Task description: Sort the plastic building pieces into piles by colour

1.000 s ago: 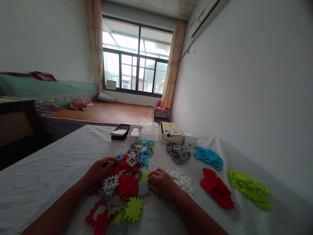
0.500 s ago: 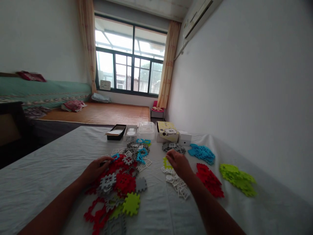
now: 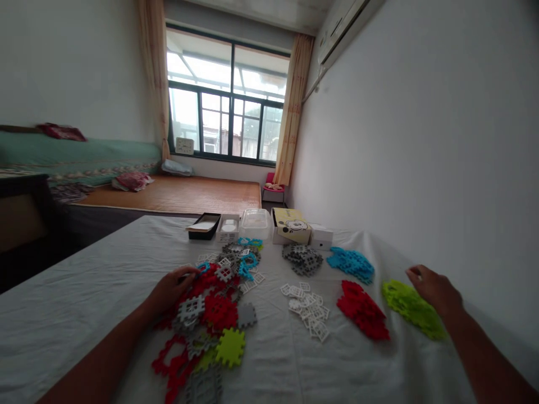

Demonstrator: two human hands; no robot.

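The left hand point(image 3: 173, 287) is curled at the mixed pile point(image 3: 221, 311), fingertips near a blue piece point(image 3: 204, 267); whether it grips anything cannot be told. The right hand point(image 3: 432, 287) hovers above the green stack point(image 3: 406, 306), fingers narrow, contents unclear; the red stack point(image 3: 362, 311) lies left of it.

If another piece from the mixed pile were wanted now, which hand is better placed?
Probably the left hand: it is at the mixed pile, close to a small blue piece. The right hand is away by the green pile.
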